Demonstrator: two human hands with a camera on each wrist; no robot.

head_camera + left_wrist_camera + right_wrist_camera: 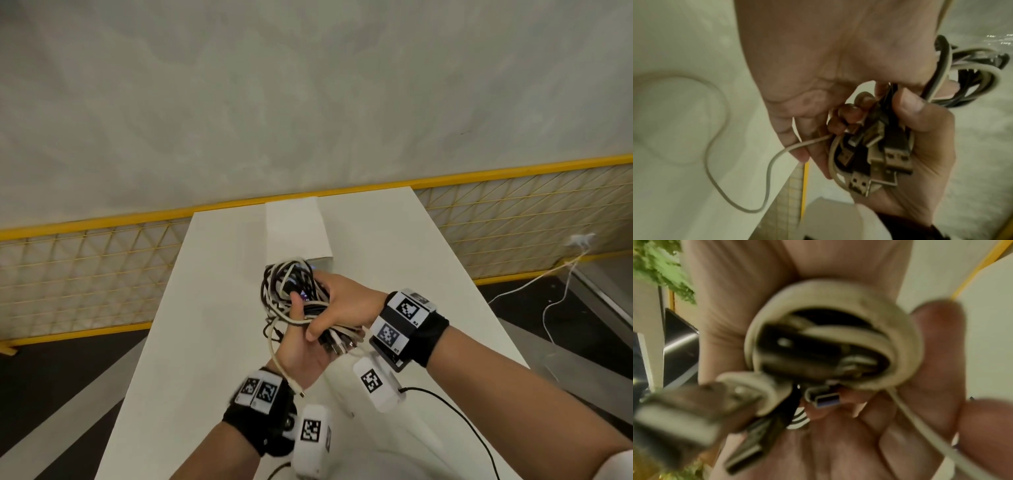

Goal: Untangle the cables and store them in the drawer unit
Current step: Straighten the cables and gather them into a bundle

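Above the white table (212, 308) both hands hold a tangle of black and white cables (291, 284). My right hand (339, 305) grips the bundle from the right, its fingers curled round a cluster of USB plugs (896, 157). My left hand (301, 356) lies palm up under the tangle, with its thumb hooked into it. One thin white cable (274, 346) runs past that thumb and hangs down along the left wrist, its loose length trailing away (768, 170). The white drawer unit (296, 233) stands just behind the tangle. The right wrist view shows blurred loops and plugs (830, 340).
A yellow mesh fence (68, 274) runs behind the table on both sides. A black lead (462, 418) lies on the near right of the tabletop. On the floor to the right, a white cord (561, 298) runs from a wall socket (579, 240).
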